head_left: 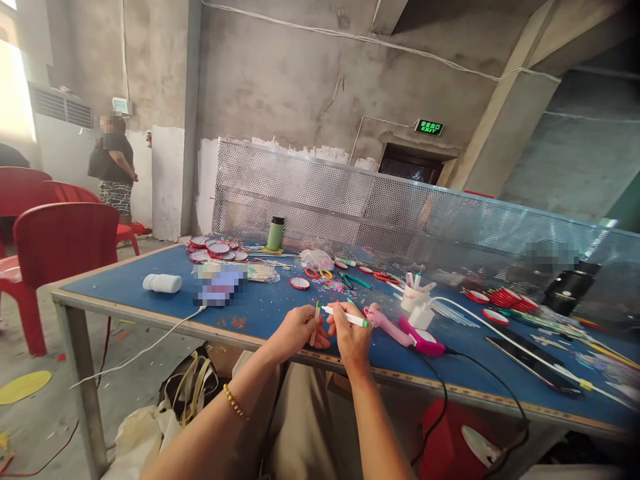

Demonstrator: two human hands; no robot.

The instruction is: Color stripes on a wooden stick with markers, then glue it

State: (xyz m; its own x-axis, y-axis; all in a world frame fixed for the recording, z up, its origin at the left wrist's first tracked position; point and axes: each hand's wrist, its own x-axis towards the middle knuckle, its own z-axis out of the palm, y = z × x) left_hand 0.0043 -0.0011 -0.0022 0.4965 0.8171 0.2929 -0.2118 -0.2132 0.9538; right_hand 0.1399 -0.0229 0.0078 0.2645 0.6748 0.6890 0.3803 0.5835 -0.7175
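Observation:
Just above the table's front edge, my left hand [296, 328] has its fingers closed on a thin, light stick [315, 325] with a green upper end. My right hand [354, 339] grips a white marker [353, 318] with a green end, like a pen. Its tip points left, close to the stick's green end; whether they touch is too small to tell. A pink glue gun [395, 328] lies right of my right hand. Small pink and purple pieces [340, 287] are scattered beyond both hands.
On the blue table [270, 307] are red-rimmed discs [219, 248], a white bottle [162, 283], a green tumbler [275, 234], green-handled pliers [357, 281], a cup of markers [413, 298] and a black phone [533, 363]. A perforated metal screen [320, 193] stands behind. A person [117, 160] stands far left.

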